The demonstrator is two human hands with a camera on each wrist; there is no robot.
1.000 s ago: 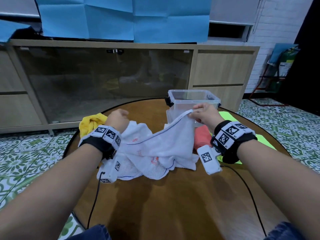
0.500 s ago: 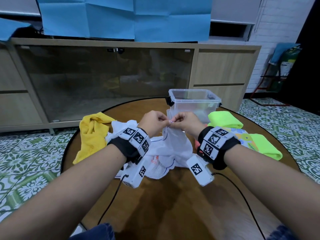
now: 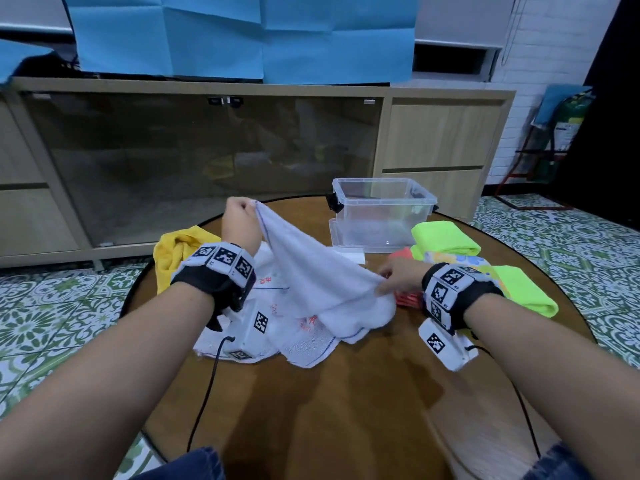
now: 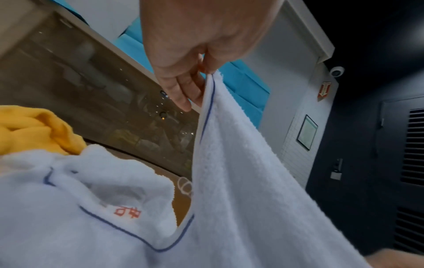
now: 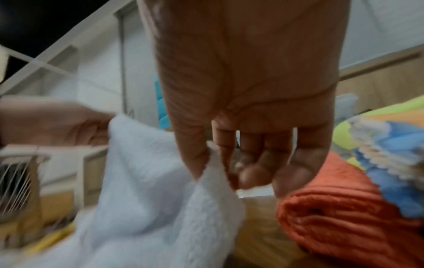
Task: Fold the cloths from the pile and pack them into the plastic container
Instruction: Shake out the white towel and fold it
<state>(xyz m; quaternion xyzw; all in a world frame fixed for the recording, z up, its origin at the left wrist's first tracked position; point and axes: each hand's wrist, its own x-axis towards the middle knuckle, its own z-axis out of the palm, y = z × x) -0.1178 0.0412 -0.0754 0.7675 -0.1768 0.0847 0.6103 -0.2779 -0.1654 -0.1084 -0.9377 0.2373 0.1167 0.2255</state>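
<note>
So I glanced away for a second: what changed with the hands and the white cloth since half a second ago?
The hands, then together at one spot on the white cloth, have drawn apart. The left hand lifted its corner up and left; the right hand moved down and right, pinching another part, so the cloth stretches between them. The plastic container, yellow cloth and folded green cloths stayed put.

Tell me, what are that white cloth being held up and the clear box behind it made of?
The white cloth looks like cotton terry: a nubbly looped pile, matte, with a thin blue stitched line near its hem. It drapes softly between the left hand and right hand. The clear box looks like thin moulded plastic, see-through and slightly glossy, with a rolled rim.
</note>
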